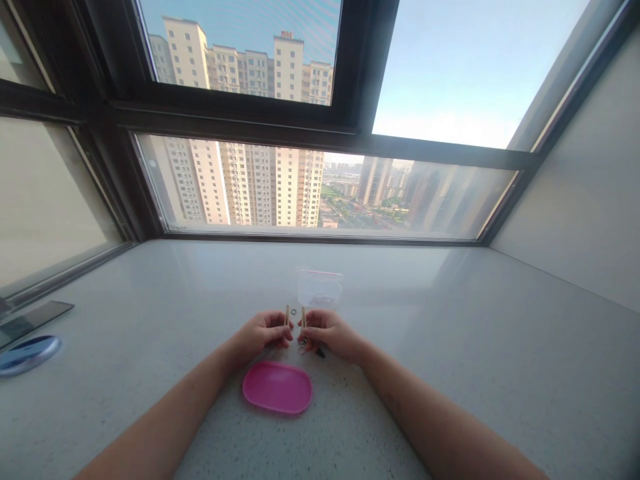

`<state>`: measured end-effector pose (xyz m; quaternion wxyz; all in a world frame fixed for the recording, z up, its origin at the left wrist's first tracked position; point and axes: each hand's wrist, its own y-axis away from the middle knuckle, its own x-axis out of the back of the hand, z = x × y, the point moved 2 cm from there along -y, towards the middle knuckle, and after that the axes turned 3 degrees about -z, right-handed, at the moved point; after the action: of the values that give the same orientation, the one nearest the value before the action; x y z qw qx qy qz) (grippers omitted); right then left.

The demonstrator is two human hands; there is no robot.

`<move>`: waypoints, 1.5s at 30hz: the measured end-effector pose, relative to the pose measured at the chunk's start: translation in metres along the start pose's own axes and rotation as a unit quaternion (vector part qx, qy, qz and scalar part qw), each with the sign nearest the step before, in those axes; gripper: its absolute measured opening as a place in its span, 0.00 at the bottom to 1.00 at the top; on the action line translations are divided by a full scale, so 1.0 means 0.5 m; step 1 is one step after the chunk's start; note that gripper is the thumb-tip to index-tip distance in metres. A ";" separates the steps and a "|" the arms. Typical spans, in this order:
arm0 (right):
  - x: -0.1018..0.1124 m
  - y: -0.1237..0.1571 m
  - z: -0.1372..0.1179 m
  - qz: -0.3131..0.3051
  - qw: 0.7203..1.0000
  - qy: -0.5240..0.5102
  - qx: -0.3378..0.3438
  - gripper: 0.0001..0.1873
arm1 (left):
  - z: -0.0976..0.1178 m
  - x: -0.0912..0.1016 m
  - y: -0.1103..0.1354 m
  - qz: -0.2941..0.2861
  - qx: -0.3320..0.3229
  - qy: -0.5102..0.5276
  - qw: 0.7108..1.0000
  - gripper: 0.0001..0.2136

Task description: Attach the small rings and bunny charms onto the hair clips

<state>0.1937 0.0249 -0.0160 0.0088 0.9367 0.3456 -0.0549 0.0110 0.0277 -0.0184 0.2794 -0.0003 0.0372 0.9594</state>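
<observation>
My left hand point(273, 329) is closed, its thumb and fingers pinching a short, pale wooden stick point(287, 315) held upright. Facing it across a narrow gap, my right hand point(323, 331) grips a second wooden stick point(303, 316) of similar look. Between and just beyond the two sticks lies a small dark ring point(293, 311). Under my right fingers are a small ring-like piece point(301, 349) and a dark pointed piece point(321, 353), both too small to make out well. A pink oval tray point(278, 388) sits on the counter just below my hands.
Behind my hands lies a clear plastic bag point(320, 288) with something small inside. At the far left are a shiny blue oval object point(30, 355) and a flat dark panel point(37, 321). The speckled counter point(450, 373) meets a dark-framed window point(320, 237) at the back.
</observation>
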 end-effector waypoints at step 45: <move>0.006 -0.001 0.005 0.010 1.000 -0.018 0.017 0.25 | 0.007 -0.004 0.001 -0.006 -0.005 0.016 1.000 0.17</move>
<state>0.1954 0.0268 -0.0190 0.0000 0.9389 0.3353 -0.0778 0.0126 0.0263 -0.0150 0.2846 -0.0171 0.0373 0.9578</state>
